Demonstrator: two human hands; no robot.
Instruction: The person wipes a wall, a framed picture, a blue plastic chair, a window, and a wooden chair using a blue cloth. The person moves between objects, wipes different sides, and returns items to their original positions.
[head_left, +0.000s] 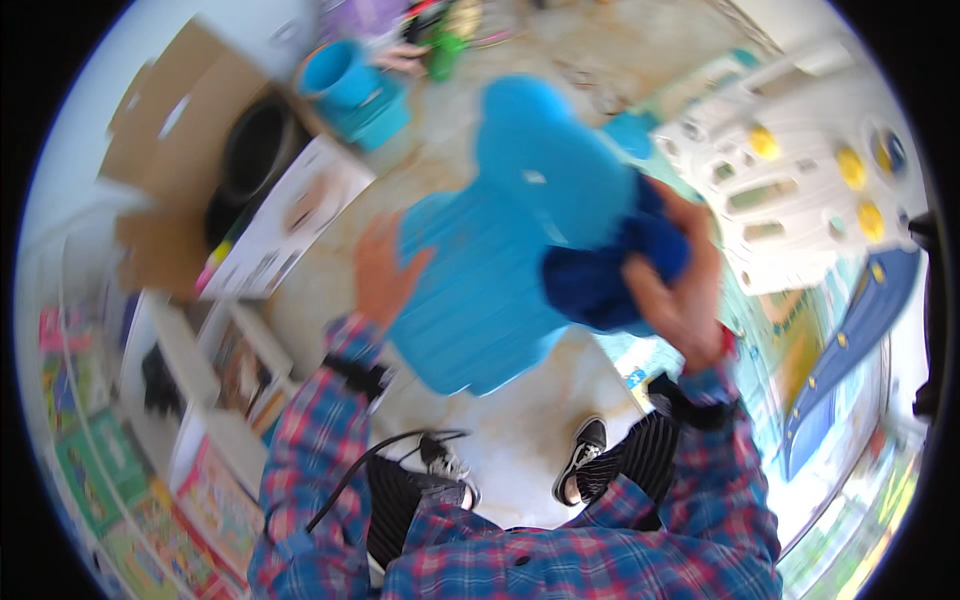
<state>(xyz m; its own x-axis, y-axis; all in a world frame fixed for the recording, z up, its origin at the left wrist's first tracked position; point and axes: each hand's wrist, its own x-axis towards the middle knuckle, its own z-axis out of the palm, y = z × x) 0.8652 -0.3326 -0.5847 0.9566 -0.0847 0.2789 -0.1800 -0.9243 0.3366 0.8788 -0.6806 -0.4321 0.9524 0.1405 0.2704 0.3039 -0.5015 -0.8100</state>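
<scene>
A large light-blue molded plastic piece, ribbed on its lower part and rounded at the top, is held up above the floor before me. My left hand grips its left edge, thumb across the front face and the other fingers along the side. In my right hand a bunched navy-blue cloth presses against the right side of the plastic piece. Motion blurs the hand and cloth. Whatever lies behind the piece is hidden.
At left an open cardboard box holds a black round object, beside white shelves and picture books. Blue bins stand beyond. On the right are a white plastic play panel and a curved blue panel. A black cable hangs near my left arm.
</scene>
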